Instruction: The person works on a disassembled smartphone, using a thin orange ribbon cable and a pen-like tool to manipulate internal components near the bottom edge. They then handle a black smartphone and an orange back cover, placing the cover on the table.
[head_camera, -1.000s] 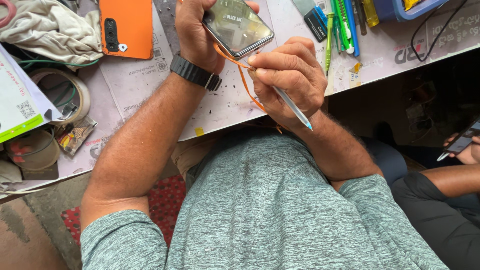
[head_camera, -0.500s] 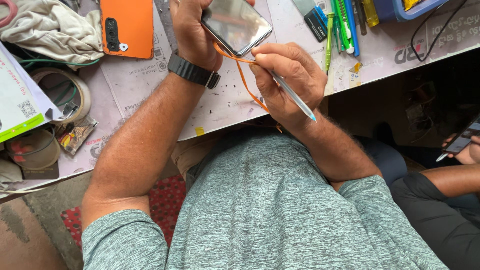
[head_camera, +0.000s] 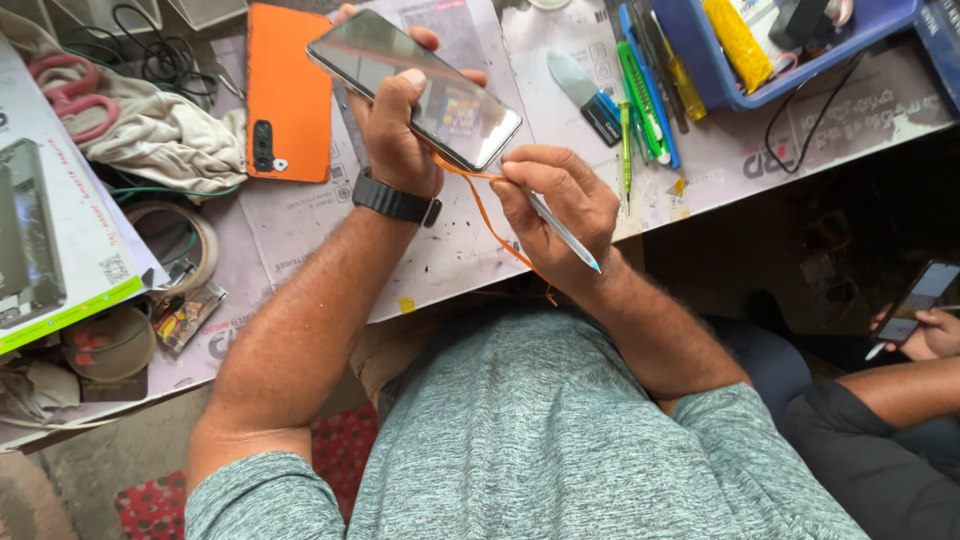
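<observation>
A left hand (head_camera: 395, 135) is gripping a phone (head_camera: 415, 88) by its edges, likely slick and fragile, while the right hand (head_camera: 555, 205) is pinching a thin tool (head_camera: 565, 233) at its corner.

Paper-covered table (head_camera: 300, 230) (orange phone (head_camera: 288, 95), tools (head_camera: 640, 95))

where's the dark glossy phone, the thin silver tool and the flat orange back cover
dark glossy phone (head_camera: 420, 85), head view, middle of its screen
thin silver tool (head_camera: 568, 238), head view, shaft below the fingers
flat orange back cover (head_camera: 290, 85), head view, plain upper middle
</observation>
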